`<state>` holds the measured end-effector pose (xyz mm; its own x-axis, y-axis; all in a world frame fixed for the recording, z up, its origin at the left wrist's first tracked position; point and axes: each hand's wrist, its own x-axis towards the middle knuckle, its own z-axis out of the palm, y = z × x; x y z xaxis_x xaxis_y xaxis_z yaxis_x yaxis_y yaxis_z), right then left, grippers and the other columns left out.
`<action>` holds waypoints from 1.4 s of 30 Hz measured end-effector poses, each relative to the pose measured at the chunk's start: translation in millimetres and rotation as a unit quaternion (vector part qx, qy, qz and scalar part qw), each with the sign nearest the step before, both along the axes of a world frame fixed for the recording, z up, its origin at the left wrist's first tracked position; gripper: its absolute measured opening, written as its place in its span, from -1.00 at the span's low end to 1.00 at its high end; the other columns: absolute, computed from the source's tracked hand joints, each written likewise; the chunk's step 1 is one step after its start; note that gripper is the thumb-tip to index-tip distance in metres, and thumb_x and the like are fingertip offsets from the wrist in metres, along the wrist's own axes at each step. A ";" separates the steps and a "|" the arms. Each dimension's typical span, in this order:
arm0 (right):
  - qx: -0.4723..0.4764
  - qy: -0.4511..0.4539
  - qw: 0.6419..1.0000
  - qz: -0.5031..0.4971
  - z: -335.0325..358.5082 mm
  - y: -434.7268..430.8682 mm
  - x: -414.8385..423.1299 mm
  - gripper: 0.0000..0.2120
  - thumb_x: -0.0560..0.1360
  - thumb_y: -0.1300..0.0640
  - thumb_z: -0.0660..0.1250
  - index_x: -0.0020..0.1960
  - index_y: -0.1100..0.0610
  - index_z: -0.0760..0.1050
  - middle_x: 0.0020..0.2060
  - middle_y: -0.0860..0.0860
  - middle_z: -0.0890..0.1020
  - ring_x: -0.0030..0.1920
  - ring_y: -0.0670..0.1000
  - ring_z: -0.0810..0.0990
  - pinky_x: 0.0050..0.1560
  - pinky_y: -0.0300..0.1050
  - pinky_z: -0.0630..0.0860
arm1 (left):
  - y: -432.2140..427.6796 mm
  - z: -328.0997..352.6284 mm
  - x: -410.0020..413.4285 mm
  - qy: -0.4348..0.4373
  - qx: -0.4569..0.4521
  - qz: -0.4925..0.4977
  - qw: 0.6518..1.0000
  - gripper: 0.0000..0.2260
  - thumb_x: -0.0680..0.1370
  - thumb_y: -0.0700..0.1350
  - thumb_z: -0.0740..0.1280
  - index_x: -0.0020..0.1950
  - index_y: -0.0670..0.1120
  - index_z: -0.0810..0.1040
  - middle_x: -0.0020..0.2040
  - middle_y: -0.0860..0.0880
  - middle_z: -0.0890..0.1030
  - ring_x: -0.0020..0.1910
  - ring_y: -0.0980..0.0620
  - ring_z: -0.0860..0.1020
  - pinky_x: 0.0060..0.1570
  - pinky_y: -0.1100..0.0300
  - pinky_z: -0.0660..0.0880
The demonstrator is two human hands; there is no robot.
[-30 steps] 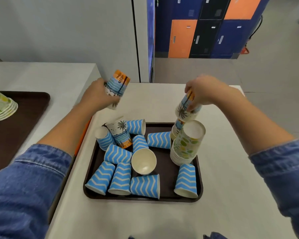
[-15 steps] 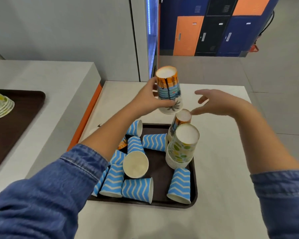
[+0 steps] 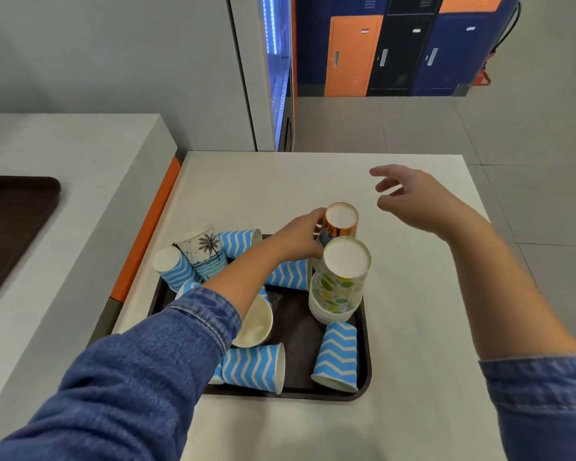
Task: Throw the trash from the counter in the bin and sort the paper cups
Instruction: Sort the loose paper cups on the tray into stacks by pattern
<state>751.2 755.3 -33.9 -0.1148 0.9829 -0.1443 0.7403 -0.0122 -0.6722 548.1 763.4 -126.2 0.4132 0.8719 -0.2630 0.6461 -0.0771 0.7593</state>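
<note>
A dark tray point(image 3: 363, 384) on the white counter holds many paper cups. My left hand point(image 3: 300, 236) grips the orange palm-print cup point(image 3: 340, 221), upside down on top of a stack at the tray's far edge. In front of it stands a stack of green-dotted cups point(image 3: 341, 281), also upside down. Several blue zigzag cups point(image 3: 253, 366) lie or stand scattered on the tray, and an upright palm-tree cup point(image 3: 204, 252) sits at its far left. My right hand point(image 3: 413, 199) hovers over the counter to the right, fingers spread, holding nothing.
A raised counter point(image 3: 64, 194) on the left carries a second dark tray point(image 3: 17, 214) with patterned plates at its edge. An orange strip point(image 3: 147, 227) runs between the two counters. Lockers stand far behind, across the floor.
My left hand has brought the orange cup down onto the stack behind the green-dotted cups. My right hand has drawn back to the right, away from the stack.
</note>
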 end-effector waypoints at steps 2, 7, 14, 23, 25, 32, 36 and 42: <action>-0.009 -0.003 1.000 0.006 -2.9 0.6 -4.0 -0.52 0.50 0.18 0.28 0.40 -0.03 0.36 0.17 0.00 0.53 0.09 0.05 0.52 0.03 -0.06 0.49 | -3.5 -0.7 -9.1 0.044 0.001 -0.017 0.999 -0.25 0.41 -0.14 0.49 0.50 -0.03 0.17 0.41 -0.08 0.39 0.36 -0.05 0.39 0.18 0.19 0.38; -0.020 0.007 1.000 0.016 -11.2 3.7 -18.1 -0.50 0.47 -0.12 0.35 0.37 -0.02 0.39 0.14 -0.02 0.53 0.12 0.03 0.51 0.15 0.01 0.48 | -7.2 27.1 -71.8 0.252 0.135 -0.046 0.957 -0.40 0.47 -0.05 0.42 0.46 -0.03 0.28 0.34 -0.09 0.40 0.32 -0.09 0.38 0.24 0.05 0.35; -0.005 -0.033 0.999 0.026 -21.4 14.2 -43.2 -0.39 0.35 -0.26 0.40 0.33 -0.08 0.41 0.20 -0.01 0.51 0.05 -0.04 0.47 -0.04 -0.10 0.41 | -18.5 27.5 -133.4 0.603 0.196 -0.317 0.705 -0.65 0.51 -0.17 0.30 0.30 -0.04 0.46 0.28 -0.07 0.44 0.30 -0.09 0.35 0.39 -0.11 0.17; 0.004 -0.065 0.997 0.031 -26.8 10.8 -46.6 -0.66 0.47 -0.07 0.35 0.23 -0.06 0.50 0.11 0.00 0.54 0.07 0.03 0.53 -0.06 -0.11 0.41 | -25.2 -1.5 -144.9 0.673 0.255 -0.353 0.598 -0.69 0.54 -0.11 0.31 0.28 -0.05 0.48 0.27 -0.11 0.42 0.32 -0.12 0.31 0.41 -0.24 0.09; -0.006 -0.062 0.998 0.032 -28.3 9.9 -47.0 -0.70 0.49 0.00 0.34 0.21 -0.04 0.51 0.10 0.00 0.56 0.06 0.03 0.53 -0.04 -0.12 0.42 | -25.6 -0.2 -146.6 0.676 0.253 -0.346 0.600 -0.69 0.53 -0.09 0.31 0.28 -0.05 0.48 0.29 -0.10 0.41 0.33 -0.11 0.31 0.42 -0.23 0.06; -0.028 -0.036 0.999 0.019 -31.6 8.6 -45.2 -0.66 0.49 -0.01 0.34 0.26 -0.02 0.48 0.10 -0.01 0.56 0.07 0.03 0.53 -0.06 -0.13 0.41 | -29.4 56.1 -134.3 0.635 0.282 -0.243 0.677 -0.57 0.48 0.00 0.34 0.33 -0.03 0.39 0.29 -0.10 0.40 0.28 -0.13 0.36 0.40 -0.21 0.06; -0.018 0.003 1.000 -0.010 -31.6 0.9 -33.0 -0.62 0.49 -0.12 0.32 0.27 -0.02 0.48 0.07 -0.05 0.56 0.08 0.01 0.52 -0.04 -0.11 0.42 | -26.0 105.7 -119.7 0.390 0.322 -0.074 0.859 -0.42 0.35 0.22 0.42 0.29 0.00 0.44 0.14 -0.06 0.49 0.14 -0.09 0.47 0.21 -0.04 0.31; -0.005 0.060 0.997 -0.051 -40.8 -23.3 -16.6 -0.66 0.50 -0.11 0.32 0.23 -0.03 0.52 0.00 -0.06 0.59 -0.02 -0.01 0.56 -0.01 -0.06 0.48 | -16.7 112.4 -49.2 -0.094 0.180 0.109 0.973 -0.42 0.36 0.07 0.50 0.32 0.03 0.39 0.02 0.25 0.48 -0.05 0.38 0.47 -0.19 0.56 0.41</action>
